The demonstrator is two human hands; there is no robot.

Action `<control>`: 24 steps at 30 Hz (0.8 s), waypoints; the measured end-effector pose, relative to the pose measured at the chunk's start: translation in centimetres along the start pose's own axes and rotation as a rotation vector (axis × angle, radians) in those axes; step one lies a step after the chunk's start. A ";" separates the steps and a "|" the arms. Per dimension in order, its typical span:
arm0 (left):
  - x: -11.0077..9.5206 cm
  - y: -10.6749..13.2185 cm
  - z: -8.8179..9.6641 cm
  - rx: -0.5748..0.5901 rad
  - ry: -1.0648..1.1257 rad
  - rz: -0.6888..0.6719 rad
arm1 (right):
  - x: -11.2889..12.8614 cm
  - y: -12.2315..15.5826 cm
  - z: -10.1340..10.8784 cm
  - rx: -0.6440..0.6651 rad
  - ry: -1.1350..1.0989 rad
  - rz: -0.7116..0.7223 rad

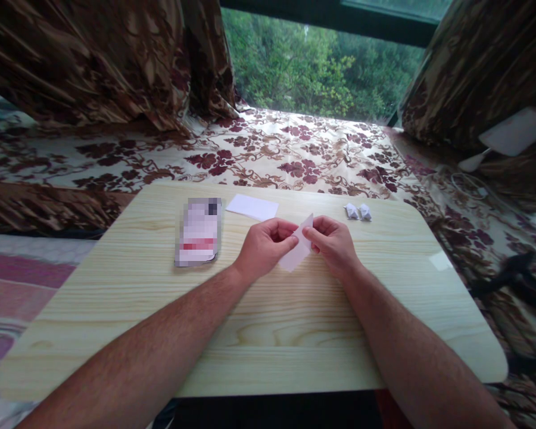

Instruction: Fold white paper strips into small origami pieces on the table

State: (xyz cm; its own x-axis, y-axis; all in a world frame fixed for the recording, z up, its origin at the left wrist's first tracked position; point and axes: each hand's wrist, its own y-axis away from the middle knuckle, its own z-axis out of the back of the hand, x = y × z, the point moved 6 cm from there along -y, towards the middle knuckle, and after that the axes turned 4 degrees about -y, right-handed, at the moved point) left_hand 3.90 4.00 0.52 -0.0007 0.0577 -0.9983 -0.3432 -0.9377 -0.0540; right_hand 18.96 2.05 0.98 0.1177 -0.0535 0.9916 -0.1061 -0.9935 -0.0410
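pixelated thing (199,232) over on the left of a table (268,339), white paper (252,207) lying flat beside it, left hand (268,245) pinching a slip (295,255) pretty tight, slip tilted around mid-table, right hand (333,243) pinching its other side, two white lumps (365,212) just beyond

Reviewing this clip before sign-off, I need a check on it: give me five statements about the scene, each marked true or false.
1. The left hand and right hand hold one piece of paper between them. True.
2. The two small white shapes lie left of the left hand. False: they lie beyond the right hand, to its right.
3. A flat white paper lies on the table. True.
4. The pixelated item is in the right hand. False: it lies on the table.
5. Green foliage shows outside. True.
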 end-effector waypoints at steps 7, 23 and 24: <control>-0.1 0.0 -0.1 0.003 0.023 -0.005 | -0.1 -0.1 0.0 -0.007 0.020 -0.001; 0.2 0.0 0.3 -0.033 -0.036 0.010 | -0.1 0.1 -0.2 0.001 0.033 0.000; 0.2 0.0 0.3 -0.036 -0.039 0.012 | -0.1 0.1 -0.2 0.001 0.037 0.000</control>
State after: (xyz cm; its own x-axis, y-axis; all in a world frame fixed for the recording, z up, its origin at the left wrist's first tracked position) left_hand 3.66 4.10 0.32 -0.0412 0.0592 -0.9974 -0.3086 -0.9502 -0.0437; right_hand 18.69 1.96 0.86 0.0810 -0.0499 0.9955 -0.1054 -0.9936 -0.0412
